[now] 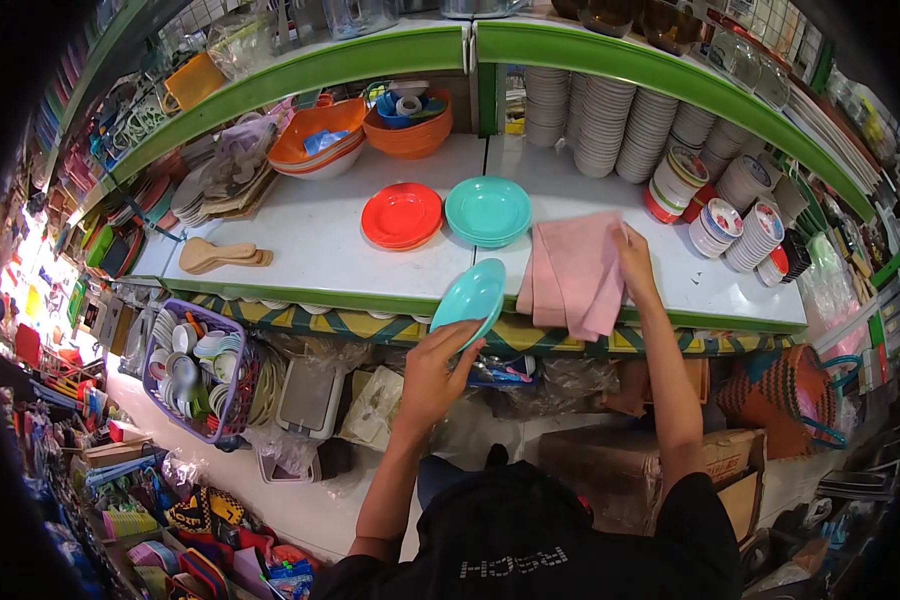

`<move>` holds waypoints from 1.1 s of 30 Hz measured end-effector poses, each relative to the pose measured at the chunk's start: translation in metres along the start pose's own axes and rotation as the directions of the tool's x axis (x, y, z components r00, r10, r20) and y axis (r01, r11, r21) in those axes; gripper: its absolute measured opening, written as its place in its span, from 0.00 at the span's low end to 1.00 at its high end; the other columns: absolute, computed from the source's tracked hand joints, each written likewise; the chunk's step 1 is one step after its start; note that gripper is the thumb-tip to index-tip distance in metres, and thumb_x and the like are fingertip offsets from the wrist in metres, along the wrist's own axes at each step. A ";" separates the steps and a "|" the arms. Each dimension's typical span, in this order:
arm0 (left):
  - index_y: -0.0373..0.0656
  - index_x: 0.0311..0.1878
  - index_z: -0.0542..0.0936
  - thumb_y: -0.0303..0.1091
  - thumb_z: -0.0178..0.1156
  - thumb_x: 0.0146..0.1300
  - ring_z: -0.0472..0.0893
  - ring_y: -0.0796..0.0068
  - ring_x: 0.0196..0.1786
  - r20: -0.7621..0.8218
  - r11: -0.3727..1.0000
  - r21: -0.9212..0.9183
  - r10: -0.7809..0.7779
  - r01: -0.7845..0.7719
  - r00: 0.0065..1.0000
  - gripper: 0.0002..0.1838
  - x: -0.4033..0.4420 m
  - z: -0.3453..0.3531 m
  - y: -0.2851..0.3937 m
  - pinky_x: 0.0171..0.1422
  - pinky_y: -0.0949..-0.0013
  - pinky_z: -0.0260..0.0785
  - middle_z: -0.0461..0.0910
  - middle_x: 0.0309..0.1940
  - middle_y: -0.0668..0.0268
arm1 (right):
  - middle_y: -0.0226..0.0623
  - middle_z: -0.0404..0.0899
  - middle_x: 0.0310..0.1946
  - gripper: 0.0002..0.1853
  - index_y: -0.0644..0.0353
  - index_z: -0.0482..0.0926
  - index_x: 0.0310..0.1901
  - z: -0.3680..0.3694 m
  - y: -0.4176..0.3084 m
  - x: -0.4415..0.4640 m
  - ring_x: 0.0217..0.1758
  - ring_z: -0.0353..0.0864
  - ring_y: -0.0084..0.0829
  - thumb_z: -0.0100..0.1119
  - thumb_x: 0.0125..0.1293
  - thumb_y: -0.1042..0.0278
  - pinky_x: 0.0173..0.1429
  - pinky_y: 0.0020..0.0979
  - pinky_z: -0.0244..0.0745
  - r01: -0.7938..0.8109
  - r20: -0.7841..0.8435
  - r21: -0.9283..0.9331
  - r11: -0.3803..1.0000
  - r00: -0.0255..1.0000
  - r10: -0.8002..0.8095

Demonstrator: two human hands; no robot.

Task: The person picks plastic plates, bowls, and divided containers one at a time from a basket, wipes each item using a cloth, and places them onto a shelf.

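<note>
My left hand [438, 366] grips a turquoise plate [473, 297] by its lower edge, holding it tilted in front of the shelf's front edge. On the right, my right hand [634, 262] has its fingers closed on the upper corner of a pink cloth [572, 272]. The cloth lies partly on the white shelf and drapes over its green front edge. Behind the held plate sits a stack of turquoise plates [488, 208]. Just left of that stack are red plates [401, 214], with an orange rim showing underneath.
Wooden paddles [222, 256] lie at the shelf's left, with orange bowls [407, 128] behind. Stacked white bowls [602, 125] and small patterned bowls [715, 226] stand at the right. Below are a purple basket [232, 400] of dishes, a cardboard box [600, 468] and a woven bag [776, 400].
</note>
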State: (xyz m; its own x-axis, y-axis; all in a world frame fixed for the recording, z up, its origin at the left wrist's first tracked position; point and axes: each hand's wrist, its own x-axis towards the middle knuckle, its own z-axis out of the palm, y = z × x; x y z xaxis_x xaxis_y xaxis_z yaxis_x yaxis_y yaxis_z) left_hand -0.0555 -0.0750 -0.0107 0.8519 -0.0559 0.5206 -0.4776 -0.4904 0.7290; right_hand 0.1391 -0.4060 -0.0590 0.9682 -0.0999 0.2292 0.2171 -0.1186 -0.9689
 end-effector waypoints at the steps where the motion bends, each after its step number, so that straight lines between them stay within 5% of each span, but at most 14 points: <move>1: 0.42 0.55 0.86 0.27 0.66 0.66 0.85 0.62 0.46 0.018 0.999 0.042 0.033 -0.034 0.999 0.15 0.006 0.000 -0.001 0.52 0.63 0.75 0.88 0.45 0.61 | 0.45 0.86 0.43 0.24 0.66 0.75 0.66 -0.006 0.006 0.008 0.48 0.83 0.33 0.56 0.75 0.61 0.57 0.33 0.75 0.091 0.052 -0.300 0.950 0.996 -0.079; 4: 0.46 0.54 0.88 0.25 0.67 0.62 0.84 0.65 0.46 0.076 0.983 0.172 0.059 -0.071 0.995 0.16 0.021 -0.001 -0.003 0.55 0.63 0.73 0.88 0.43 0.64 | 0.55 0.85 0.49 0.28 0.62 0.70 0.71 0.002 -0.016 0.000 0.53 0.85 0.49 0.58 0.72 0.63 0.61 0.39 0.76 0.038 -0.084 -0.656 0.754 0.989 -0.124; 5: 0.48 0.54 0.88 0.25 0.67 0.61 0.84 0.65 0.46 0.096 0.974 0.214 0.050 -0.070 0.994 0.17 0.025 0.000 -0.004 0.56 0.63 0.73 0.88 0.43 0.65 | 0.59 0.80 0.60 0.30 0.58 0.70 0.72 0.009 -0.040 -0.011 0.64 0.78 0.57 0.60 0.69 0.64 0.67 0.42 0.73 0.059 -0.058 -0.720 0.691 0.988 -0.144; 7: 0.49 0.53 0.88 0.25 0.68 0.60 0.83 0.67 0.46 0.070 0.966 0.229 0.106 -0.120 0.992 0.17 0.034 0.005 -0.008 0.56 0.63 0.72 0.88 0.41 0.67 | 0.56 0.74 0.67 0.30 0.55 0.73 0.71 0.023 -0.049 -0.028 0.73 0.71 0.55 0.62 0.67 0.67 0.73 0.44 0.68 0.352 0.072 -0.782 0.515 0.871 -0.487; 9: 0.49 0.52 0.89 0.25 0.68 0.58 0.82 0.68 0.46 0.062 0.952 0.255 0.162 -0.172 0.985 0.18 0.046 0.010 -0.014 0.56 0.63 0.72 0.88 0.40 0.68 | 0.51 0.68 0.73 0.29 0.52 0.77 0.68 0.041 -0.084 -0.051 0.78 0.63 0.55 0.65 0.64 0.68 0.79 0.47 0.61 0.528 0.300 -0.590 0.611 0.846 -0.441; 11: 0.49 0.52 0.89 0.25 0.68 0.57 0.82 0.67 0.46 0.076 0.930 0.290 0.213 -0.226 0.974 0.18 0.059 0.014 -0.021 0.56 0.62 0.72 0.87 0.40 0.68 | 0.42 0.74 0.70 0.25 0.52 0.82 0.63 0.069 -0.110 -0.072 0.75 0.69 0.50 0.69 0.62 0.69 0.76 0.46 0.66 0.649 0.416 -0.411 0.640 0.758 -0.502; 14: 0.47 0.51 0.89 0.25 0.68 0.55 0.81 0.66 0.48 0.109 0.878 0.356 0.300 -0.319 0.948 0.18 0.081 0.018 -0.028 0.57 0.60 0.72 0.87 0.42 0.68 | 0.35 0.80 0.64 0.22 0.49 0.86 0.57 0.088 -0.092 -0.069 0.72 0.74 0.42 0.72 0.60 0.70 0.73 0.43 0.72 0.773 0.534 -0.377 0.511 0.632 -0.562; 15: 0.46 0.50 0.89 0.25 0.67 0.56 0.81 0.63 0.51 0.125 0.882 0.347 0.293 -0.318 0.948 0.17 0.087 0.022 -0.038 0.60 0.58 0.72 0.88 0.43 0.67 | 0.31 0.85 0.57 0.18 0.48 0.89 0.52 0.093 -0.087 -0.066 0.69 0.78 0.36 0.71 0.60 0.72 0.69 0.40 0.76 0.767 0.495 -0.430 0.477 0.642 -0.586; 21: 0.47 0.51 0.88 0.27 0.63 0.61 0.79 0.58 0.58 0.227 0.814 0.389 0.370 -0.432 0.901 0.15 0.138 0.036 -0.089 0.68 0.56 0.70 0.87 0.48 0.67 | 0.37 0.87 0.54 0.17 0.50 0.88 0.53 0.106 -0.052 -0.020 0.68 0.79 0.39 0.69 0.62 0.73 0.72 0.41 0.74 0.669 0.450 -0.434 0.603 0.741 -0.498; 25: 0.46 0.54 0.85 0.32 0.62 0.66 0.78 0.56 0.61 0.319 0.854 0.367 0.257 -0.368 0.912 0.14 0.149 0.038 -0.097 0.72 0.52 0.67 0.86 0.53 0.63 | 0.40 0.86 0.56 0.16 0.51 0.88 0.54 0.111 -0.044 -0.001 0.70 0.77 0.42 0.67 0.65 0.68 0.79 0.47 0.64 0.612 0.473 -0.467 0.639 0.783 -0.404; 29: 0.47 0.59 0.83 0.39 0.63 0.69 0.72 0.52 0.71 0.317 0.860 0.367 0.242 -0.354 0.917 0.18 0.146 0.037 -0.105 0.77 0.49 0.62 0.81 0.61 0.59 | 0.42 0.83 0.60 0.17 0.51 0.86 0.57 0.113 -0.053 0.003 0.73 0.72 0.45 0.65 0.67 0.62 0.82 0.54 0.54 0.589 0.514 -0.501 0.634 0.792 -0.328; 33: 0.46 0.60 0.82 0.38 0.64 0.68 0.73 0.54 0.70 0.187 0.865 0.305 0.355 -0.398 0.916 0.19 0.131 0.016 -0.101 0.76 0.50 0.63 0.81 0.60 0.61 | 0.44 0.81 0.63 0.18 0.52 0.85 0.59 0.121 -0.071 -0.011 0.76 0.69 0.48 0.64 0.68 0.63 0.82 0.57 0.51 0.576 0.454 -0.518 0.633 0.812 -0.367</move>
State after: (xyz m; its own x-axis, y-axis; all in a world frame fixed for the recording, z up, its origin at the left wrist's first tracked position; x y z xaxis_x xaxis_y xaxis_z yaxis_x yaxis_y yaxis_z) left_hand 0.1075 -0.0467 -0.0229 0.6510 -0.3878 0.6526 -0.6867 -0.6673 0.2885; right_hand 0.1280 -0.2767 -0.0043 0.7625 0.4109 0.4998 0.6308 -0.6440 -0.4328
